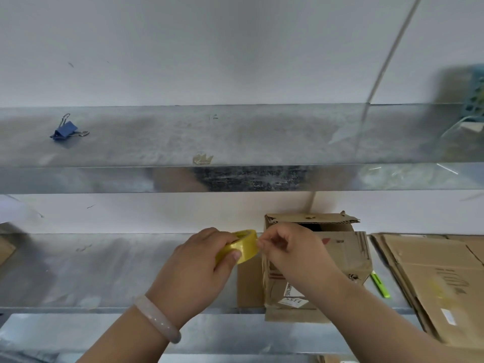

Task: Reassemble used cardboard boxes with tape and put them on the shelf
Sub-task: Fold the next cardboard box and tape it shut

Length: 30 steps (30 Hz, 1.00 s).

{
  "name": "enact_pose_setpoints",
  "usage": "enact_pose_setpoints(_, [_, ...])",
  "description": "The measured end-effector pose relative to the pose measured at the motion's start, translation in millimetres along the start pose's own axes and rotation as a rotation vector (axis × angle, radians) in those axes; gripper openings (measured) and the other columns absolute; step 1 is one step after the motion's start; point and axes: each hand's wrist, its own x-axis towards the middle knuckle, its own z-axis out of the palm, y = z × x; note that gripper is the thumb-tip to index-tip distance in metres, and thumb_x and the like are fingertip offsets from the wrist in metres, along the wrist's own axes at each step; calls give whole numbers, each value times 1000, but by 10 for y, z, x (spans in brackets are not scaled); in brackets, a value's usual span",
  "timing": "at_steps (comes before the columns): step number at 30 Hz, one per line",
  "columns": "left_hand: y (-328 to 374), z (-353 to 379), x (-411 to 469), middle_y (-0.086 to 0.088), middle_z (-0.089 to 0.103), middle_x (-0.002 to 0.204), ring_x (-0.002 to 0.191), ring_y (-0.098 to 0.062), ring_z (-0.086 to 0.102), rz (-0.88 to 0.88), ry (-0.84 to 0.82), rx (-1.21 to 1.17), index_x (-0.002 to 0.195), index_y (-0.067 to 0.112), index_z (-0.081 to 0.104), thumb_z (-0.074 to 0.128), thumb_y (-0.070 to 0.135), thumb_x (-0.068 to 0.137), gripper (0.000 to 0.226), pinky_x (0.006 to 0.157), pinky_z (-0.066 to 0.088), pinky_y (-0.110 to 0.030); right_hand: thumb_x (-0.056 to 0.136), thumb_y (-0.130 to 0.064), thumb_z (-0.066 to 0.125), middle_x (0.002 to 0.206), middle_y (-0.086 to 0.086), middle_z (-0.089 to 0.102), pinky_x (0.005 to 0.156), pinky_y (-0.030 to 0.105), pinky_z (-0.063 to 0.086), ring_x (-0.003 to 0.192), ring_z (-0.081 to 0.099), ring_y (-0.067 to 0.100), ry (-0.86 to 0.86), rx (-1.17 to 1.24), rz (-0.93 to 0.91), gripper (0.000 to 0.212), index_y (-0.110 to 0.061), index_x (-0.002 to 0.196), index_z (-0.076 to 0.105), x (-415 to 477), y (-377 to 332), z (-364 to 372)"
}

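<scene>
The person's left hand (199, 265) grips a yellow tape roll (245, 247), its fingers (234, 255) curled over the roll's top and the thumb pressed on its near face. The right hand (290, 255) meets the roll's right edge, fingertips pinched together there; whether they hold the tape's loose end is too small to tell. Just behind the right hand, an open-topped cardboard box (337, 258) stands on the lower shelf (104, 271). Flattened cardboard (432, 271) lies to its right, with a green cutter (379, 284) between them. A blue binder clip (64, 129) sits on the upper shelf (262, 137).
</scene>
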Motion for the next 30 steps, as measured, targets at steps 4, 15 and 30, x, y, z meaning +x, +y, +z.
enact_pose_setpoints(4, [148, 25, 30, 16, 56, 95, 84, -6, 54, -19, -30, 98, 113, 34, 54, 11, 69, 81, 64, 76, 42, -27, 96, -30, 62, 82, -12, 61, 62, 8, 40, 72, 54, -3, -52, -103, 7, 8, -29, 88, 65, 45, -23, -130])
enact_pose_setpoints(15, [11, -34, 124, 1, 55, 56, 57, -9, 54, -316, -61, -61, 64, 19, 54, 36, 93, 63, 76, 57, 39, -30, 97, -18, 60, 79, -10, 74, 65, 17, 53, 70, 71, 7, -8, 190, 25, 13, -15, 85, 60, -28, -105, -417])
enact_pose_setpoints(30, [-489, -73, 37, 5, 37, 48, 49, -13, 38, -184, 206, -70, 59, 27, 46, 34, 74, 79, 53, 52, 29, -31, 99, -4, 50, 67, 1, 70, 66, 32, 62, 73, 73, 18, 295, 711, 211, 18, -3, 82, 55, -179, 588, -1319])
